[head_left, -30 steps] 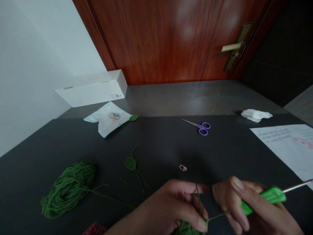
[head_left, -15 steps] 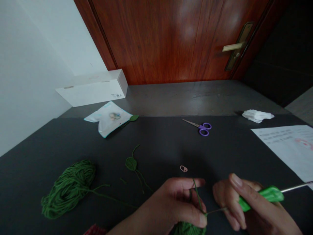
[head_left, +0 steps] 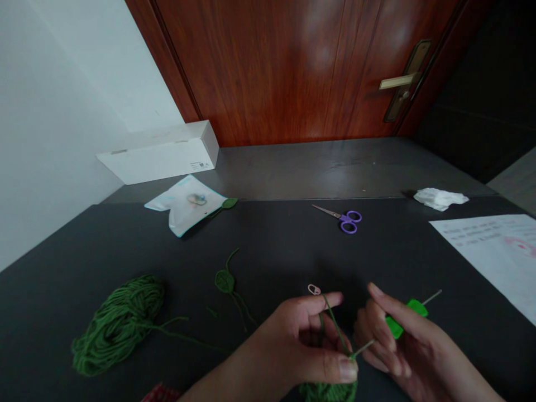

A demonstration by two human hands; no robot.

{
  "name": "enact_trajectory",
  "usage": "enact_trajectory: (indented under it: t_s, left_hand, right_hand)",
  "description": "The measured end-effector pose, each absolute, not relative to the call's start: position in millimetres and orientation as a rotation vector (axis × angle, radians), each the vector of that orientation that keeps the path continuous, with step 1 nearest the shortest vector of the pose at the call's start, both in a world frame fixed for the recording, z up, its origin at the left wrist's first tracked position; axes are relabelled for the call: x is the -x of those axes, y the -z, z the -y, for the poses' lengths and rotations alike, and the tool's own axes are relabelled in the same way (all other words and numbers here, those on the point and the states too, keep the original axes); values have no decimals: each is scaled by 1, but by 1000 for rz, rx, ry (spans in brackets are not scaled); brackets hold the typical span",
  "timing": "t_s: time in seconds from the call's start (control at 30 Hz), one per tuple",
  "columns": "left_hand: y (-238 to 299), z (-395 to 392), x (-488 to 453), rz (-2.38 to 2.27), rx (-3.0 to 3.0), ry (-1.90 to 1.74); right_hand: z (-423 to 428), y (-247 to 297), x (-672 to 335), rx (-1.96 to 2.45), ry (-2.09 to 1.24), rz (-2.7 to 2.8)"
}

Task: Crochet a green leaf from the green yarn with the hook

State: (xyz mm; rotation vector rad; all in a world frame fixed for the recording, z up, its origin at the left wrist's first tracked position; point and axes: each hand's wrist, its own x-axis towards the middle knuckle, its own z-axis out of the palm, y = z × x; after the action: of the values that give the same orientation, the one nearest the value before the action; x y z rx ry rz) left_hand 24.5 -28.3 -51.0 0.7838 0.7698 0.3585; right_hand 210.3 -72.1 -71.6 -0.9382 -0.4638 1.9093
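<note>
In the head view, the hook [head_left: 395, 328] slants from two o'clock to eight. I see the right hand [head_left: 402, 346] closed round its handle; the left hand [head_left: 299, 346], nearer its tip, at nine o'clock from it, pinches the piece [head_left: 329, 392].

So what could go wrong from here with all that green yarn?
The green-handled hook might slip off the taut strand, since they meet at the thumb of the left hand. The pink clip, close by that hand, could get knocked away. The trailing yarn from the skein may snag, as it runs up to the left forearm.
</note>
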Motion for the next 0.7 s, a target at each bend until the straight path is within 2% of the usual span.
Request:
enact_trajectory:
  t_s: [0.3,0.5,0.7]
  left_hand:
    - [51,29,-25,-744,-739,-372]
    - [52,28,-26,-677,-520,-331]
    - [56,28,-26,-657,-461,-233]
  right_hand:
    - [75,71,-212,1020,-1867,539]
    - [78,73,-226,898,-1607,1069]
    - [72,60,-240,679,-1142,1785]
